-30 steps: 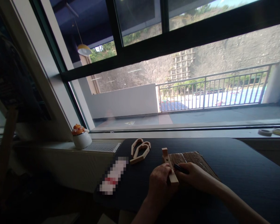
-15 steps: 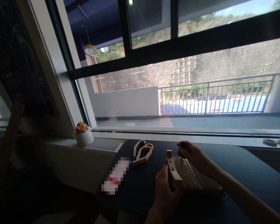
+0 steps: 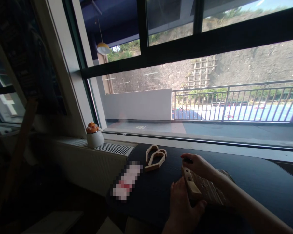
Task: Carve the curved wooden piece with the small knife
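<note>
My left hand grips the near end of a pale wooden assembly, a side bar joined to a panel of slats, and holds it tilted on the dark table. My right hand is closed round a small dark-handled tool and presses it down at the far end of the bar. The tool's tip is hidden behind the wood and my fingers. Two loose curved wooden frame pieces lie on the table to the left of my hands.
A blurred white and red packet lies near the table's left edge. A white pot with an orange lid stands on the vent grille of the window sill. Large window panes and a railing fill the background.
My right hand rose with the tool, then came down on the bar's far end. The wooden assembly tilted further toward me. The camera swung left, shifting everything rightward.
</note>
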Motion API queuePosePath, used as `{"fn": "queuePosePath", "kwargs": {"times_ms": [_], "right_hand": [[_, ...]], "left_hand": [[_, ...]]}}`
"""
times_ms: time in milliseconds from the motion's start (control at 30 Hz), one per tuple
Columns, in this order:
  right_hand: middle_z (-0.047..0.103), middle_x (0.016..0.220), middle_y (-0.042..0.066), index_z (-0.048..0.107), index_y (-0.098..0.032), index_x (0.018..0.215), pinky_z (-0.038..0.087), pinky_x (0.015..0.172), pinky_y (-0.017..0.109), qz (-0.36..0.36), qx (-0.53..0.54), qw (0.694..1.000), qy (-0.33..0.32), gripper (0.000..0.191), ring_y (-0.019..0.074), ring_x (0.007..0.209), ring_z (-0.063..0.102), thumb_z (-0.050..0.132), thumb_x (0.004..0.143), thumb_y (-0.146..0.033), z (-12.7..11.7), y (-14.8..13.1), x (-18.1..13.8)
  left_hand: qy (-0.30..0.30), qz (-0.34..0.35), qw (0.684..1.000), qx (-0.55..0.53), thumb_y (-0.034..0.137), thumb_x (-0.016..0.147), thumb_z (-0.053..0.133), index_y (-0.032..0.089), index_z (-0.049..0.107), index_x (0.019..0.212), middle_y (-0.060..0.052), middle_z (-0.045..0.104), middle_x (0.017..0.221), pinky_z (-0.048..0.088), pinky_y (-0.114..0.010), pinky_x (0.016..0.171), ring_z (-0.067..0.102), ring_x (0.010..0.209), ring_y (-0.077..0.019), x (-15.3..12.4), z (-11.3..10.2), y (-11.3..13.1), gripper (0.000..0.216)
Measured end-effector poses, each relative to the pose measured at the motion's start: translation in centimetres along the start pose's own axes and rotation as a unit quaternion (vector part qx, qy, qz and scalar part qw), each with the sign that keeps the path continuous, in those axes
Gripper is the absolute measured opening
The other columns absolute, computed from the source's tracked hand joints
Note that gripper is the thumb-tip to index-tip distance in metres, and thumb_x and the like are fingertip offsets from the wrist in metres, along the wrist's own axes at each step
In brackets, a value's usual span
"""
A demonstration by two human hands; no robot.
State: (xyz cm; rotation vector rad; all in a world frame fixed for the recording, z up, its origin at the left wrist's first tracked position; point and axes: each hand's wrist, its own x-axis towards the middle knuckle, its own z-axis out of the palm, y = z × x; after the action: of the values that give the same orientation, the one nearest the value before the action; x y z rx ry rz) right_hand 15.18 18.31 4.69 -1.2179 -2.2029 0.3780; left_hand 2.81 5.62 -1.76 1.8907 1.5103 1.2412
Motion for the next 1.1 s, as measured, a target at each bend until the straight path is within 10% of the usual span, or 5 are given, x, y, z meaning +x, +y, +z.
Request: {"fn": "queuePosePath", "kwargs": {"times_ms": [433,600,800,1100], "right_hand": [[0.067,0.083,0.006,0.059,-0.021,0.102,0.044,0.062,0.03,0.056,-0.068,0.995,0.054,0.031,0.0225,0.072,0.063,0.045,0.08,-0.037,1.7,0.9,-2.8],[0.063,0.1,0.009,0.061,-0.018,0.1,0.045,0.069,0.031,0.028,-0.05,0.996,0.071,0.035,0.0206,0.077,0.061,0.051,0.077,-0.042,-1.7,0.2,-2.2],[0.061,0.072,0.001,0.058,-0.019,0.088,0.045,0.059,0.028,0.023,0.087,0.994,0.057,0.035,0.0153,0.063,0.056,0.038,0.086,-0.048,-7.0,-3.3,-2.7],[0.055,0.059,-0.003,0.048,-0.021,0.083,0.034,0.049,0.023,-0.009,0.014,0.997,0.076,0.027,0.0115,0.051,0.047,0.046,0.085,-0.048,-5.5,-4.2,-3.6]], "left_hand": [[0.014,0.047,0.998,0.029,0.043,0.06,0.073,0.022,0.058,0.096,-0.003,0.068,0.091,0.039,-0.05,0.09,0.06,0.09,-0.0282,-0.3,-0.2,0.6,0.044],[0.055,0.065,0.996,0.04,0.041,0.059,0.075,0.02,0.056,0.107,-0.006,0.066,0.096,0.04,-0.051,0.089,0.059,0.091,-0.0292,-0.3,-0.1,0.4,0.056],[0.164,0.225,0.959,0.047,0.033,0.07,0.068,0.022,0.055,0.11,-0.008,0.059,0.099,0.045,-0.044,0.081,0.055,0.092,-0.0259,-1.0,0.2,1.5,0.043],[0.068,0.265,0.962,-0.006,0.004,0.07,0.046,0.022,0.048,0.101,-0.004,0.065,0.101,0.049,-0.034,0.074,0.06,0.083,-0.019,-0.7,0.8,1.1,0.037]]}}
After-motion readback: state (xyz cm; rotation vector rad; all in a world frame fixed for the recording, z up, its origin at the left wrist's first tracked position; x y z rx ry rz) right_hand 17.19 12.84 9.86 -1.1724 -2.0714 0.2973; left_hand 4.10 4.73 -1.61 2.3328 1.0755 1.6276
